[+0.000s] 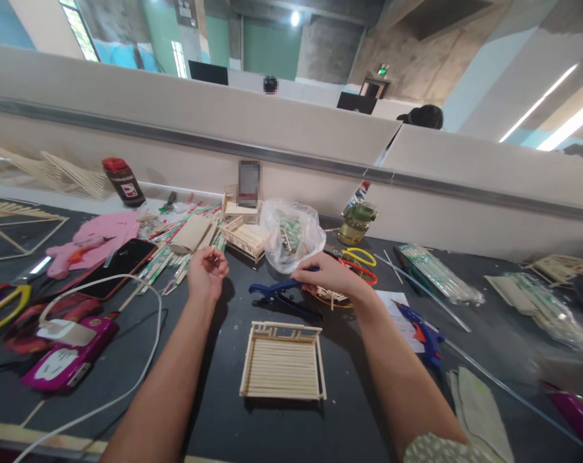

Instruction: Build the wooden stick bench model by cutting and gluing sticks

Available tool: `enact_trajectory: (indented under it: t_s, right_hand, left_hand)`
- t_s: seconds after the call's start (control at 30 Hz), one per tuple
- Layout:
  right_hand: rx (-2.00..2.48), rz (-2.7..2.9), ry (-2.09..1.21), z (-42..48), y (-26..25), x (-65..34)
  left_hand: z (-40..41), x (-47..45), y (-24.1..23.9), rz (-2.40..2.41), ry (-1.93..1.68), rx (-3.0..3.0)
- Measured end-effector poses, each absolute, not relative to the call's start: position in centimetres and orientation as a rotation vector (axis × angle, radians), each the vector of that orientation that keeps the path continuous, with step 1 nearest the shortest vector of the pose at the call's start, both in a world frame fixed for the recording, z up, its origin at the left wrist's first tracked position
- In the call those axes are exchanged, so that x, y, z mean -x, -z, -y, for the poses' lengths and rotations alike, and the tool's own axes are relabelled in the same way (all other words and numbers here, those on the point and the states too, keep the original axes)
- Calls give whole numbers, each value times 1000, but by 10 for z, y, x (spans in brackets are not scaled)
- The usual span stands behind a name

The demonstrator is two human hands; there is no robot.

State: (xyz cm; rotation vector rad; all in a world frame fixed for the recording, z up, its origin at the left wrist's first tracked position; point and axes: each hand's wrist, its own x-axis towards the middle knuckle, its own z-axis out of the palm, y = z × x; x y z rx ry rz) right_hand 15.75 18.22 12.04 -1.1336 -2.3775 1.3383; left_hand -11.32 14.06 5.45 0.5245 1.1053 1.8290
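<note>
My right hand is closed on a pair of blue pliers, held just above the dark table. Nearer to me, a small rectangular frame of wooden sticks lies flat, with a slatted base and a low railing along its far side. My left hand hovers by the loose sticks, palm turned up and fingers curled together. Whether something small sits between those fingertips cannot be made out. Behind the pliers stand a clear plastic bag of scraps and a small stick-built model.
On the left are a phone, a pink glue gun, a magenta power strip and a looping white cable. To the right lie a blue glue gun, a long clear glue stick and packaged sticks. A partition runs behind.
</note>
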Motion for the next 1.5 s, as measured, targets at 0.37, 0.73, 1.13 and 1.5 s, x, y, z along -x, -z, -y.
enact_trajectory:
  t_s: [0.37, 0.73, 1.13, 1.5]
  right_hand:
    - [1093, 3057, -573, -136, -151, -153]
    - [1298, 3077, -412, -114, -139, -166]
    - [1319, 2964, -1042, -124, -138, -171]
    - [1262, 2609, -1519, -129, -125, -180]
  left_hand:
    - [-125, 123, -55, -1622, -1489, -935]
    - [-87, 192, -43, -2611, 14, -1465]
    - [-93, 184, -43, -2619, -99, -1438]
    - [-168, 91, -51, -1342, -994, -963]
